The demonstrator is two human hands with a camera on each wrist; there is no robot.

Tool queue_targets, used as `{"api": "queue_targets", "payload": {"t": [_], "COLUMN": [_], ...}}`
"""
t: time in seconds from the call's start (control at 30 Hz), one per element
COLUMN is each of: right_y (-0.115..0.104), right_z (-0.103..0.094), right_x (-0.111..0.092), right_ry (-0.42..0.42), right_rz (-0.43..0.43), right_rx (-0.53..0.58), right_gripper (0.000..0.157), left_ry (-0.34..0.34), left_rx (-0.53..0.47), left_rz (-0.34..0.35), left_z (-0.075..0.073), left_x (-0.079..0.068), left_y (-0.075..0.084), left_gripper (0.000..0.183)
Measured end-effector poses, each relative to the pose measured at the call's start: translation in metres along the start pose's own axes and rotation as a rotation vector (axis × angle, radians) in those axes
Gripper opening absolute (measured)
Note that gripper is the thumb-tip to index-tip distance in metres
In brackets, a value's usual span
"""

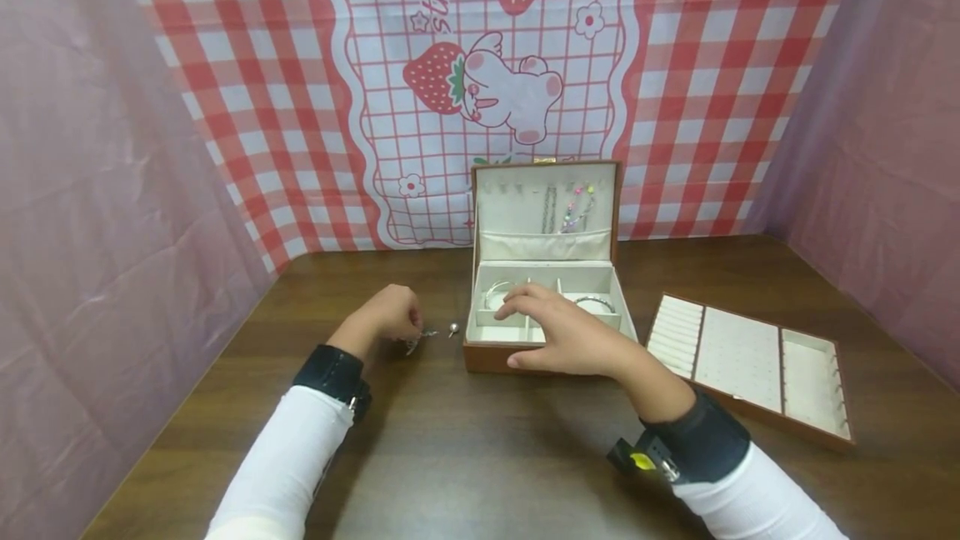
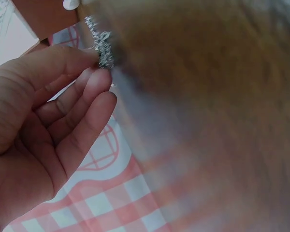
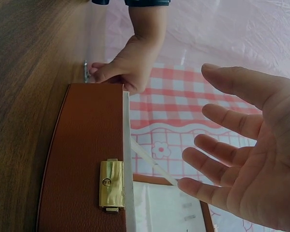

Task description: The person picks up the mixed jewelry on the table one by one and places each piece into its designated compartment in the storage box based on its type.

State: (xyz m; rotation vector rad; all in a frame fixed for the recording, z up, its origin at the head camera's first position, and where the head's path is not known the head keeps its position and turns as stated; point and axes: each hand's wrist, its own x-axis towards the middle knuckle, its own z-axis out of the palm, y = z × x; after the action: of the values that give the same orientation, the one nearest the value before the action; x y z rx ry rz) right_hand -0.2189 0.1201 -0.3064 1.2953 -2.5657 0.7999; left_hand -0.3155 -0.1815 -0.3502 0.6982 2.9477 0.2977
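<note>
My left hand (image 1: pixel 393 312) is low over the table, left of a brown jewelry box (image 1: pixel 487 359). Its thumb and fingertips pinch a bunched silver chain (image 2: pixel 104 50), whose loose end trails on the tabletop. A small piece with a round pearl-like bead (image 1: pixel 453 328) lies between that hand and the box. Above the box's front compartments hovers my right hand (image 1: pixel 566 333), fingers spread and holding nothing. Inside the open box are a silver bangle (image 1: pixel 489 296) at back left and another bangle (image 1: pixel 596 300) at right. The right hand partly hides the compartments.
A silver necklace (image 1: pixel 550 208) and a colourful beaded one (image 1: pixel 578 207) hang inside the raised lid. Right of the box lies a divided tray (image 1: pixel 738 365) with cream lining. A gold clasp (image 3: pixel 111 183) is on the box front. Checked cloth (image 1: pixel 675 107) stands behind.
</note>
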Motion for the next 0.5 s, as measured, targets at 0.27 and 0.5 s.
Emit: {"api": "queue_targets", "payload": {"t": [0.27, 0.5], "right_y": [-0.001, -0.002], "right_z": [-0.001, -0.001], "right_x": [-0.001, -0.001], "right_ry": [-0.008, -0.018], "right_rz": [0.021, 0.032], "right_rx": [0.001, 0.000], "right_gripper": [0.047, 0.048], "left_ry": [0.064, 0.070], "left_rx": [-0.006, -0.070], "left_rz": [0.054, -0.001], "left_z": [-0.013, -0.029], "left_x": [-0.012, -0.024], "left_y": [-0.005, -0.003], "left_gripper": [0.012, 0.010]}}
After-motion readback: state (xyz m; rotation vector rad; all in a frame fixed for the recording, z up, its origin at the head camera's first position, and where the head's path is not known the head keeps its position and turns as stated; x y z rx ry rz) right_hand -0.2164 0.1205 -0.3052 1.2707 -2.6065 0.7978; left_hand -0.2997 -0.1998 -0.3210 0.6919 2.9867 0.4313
